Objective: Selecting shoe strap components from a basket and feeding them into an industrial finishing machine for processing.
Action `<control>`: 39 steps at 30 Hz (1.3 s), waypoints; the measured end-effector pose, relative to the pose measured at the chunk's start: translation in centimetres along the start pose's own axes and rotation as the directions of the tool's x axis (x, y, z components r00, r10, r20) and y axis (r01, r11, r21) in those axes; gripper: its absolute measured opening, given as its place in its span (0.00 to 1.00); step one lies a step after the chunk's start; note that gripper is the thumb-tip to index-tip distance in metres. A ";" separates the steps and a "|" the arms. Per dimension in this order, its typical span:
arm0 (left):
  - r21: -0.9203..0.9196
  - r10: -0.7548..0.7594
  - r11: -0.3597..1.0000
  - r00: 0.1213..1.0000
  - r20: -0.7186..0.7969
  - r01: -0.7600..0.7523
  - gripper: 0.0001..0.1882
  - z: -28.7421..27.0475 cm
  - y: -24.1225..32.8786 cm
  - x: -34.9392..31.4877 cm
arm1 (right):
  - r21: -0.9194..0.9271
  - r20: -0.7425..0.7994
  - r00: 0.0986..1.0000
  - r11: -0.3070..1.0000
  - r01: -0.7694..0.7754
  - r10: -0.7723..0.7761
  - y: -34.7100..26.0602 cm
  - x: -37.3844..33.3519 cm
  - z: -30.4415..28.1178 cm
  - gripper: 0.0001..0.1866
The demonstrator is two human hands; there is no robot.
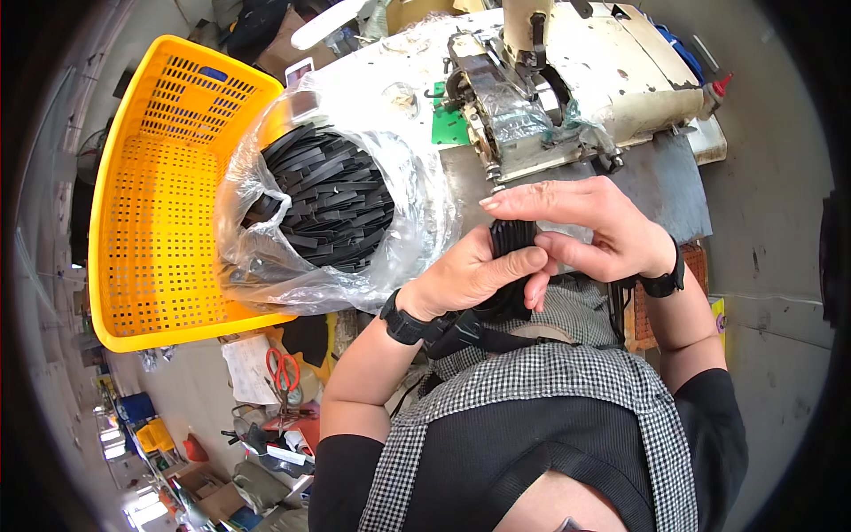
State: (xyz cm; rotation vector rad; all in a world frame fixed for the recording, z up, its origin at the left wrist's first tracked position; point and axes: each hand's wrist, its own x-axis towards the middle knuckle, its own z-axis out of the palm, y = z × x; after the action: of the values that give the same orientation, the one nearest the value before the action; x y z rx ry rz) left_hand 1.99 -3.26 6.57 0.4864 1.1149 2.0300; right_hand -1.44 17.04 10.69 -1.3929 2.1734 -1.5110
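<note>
My left hand (474, 275) grips a bundle of black straps (512, 238) upright in front of my chest. Over the top of the same bundle my right hand (589, 222) curls, its fingers stretched left across the strap ends. Both wrists wear black bands. Just beyond my hands stands a worn cream sewing machine (567, 80) with its metal head and needle area close to my right fingertips. To the left, a clear plastic bag (266, 257) full of several more black straps (332, 199) lies open toward me.
The bag rests in a yellow perforated plastic basket (146, 204) at the left. A grey metal machine table (656, 177) lies under the sewing machine. On the floor below left are red-handled scissors (284, 368), papers and boxes.
</note>
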 end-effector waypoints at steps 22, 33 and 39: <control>0.376 0.422 0.852 0.903 -0.084 -0.364 0.13 1.5 4.3 1.6 | 0.578 0.004 0.835 0.680 -0.450 0.550 -1.3 0.7 4.6 0.21; 0.213 0.377 0.908 0.925 -0.043 -0.360 0.13 -3.1 4.8 1.2 | 0.608 0.025 0.805 0.630 -0.483 0.593 0.0 2.5 6.1 0.11; -0.028 0.249 0.967 0.964 -0.095 -0.253 0.16 -5.2 4.3 3.3 | 0.558 -0.012 0.771 0.644 -0.523 0.637 2.0 2.4 5.9 0.09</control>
State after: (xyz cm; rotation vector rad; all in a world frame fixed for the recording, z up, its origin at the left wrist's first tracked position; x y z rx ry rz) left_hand -5.28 -4.99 7.25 0.5429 1.1106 2.3106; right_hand -0.60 11.46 7.15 -0.2999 1.8025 -1.8098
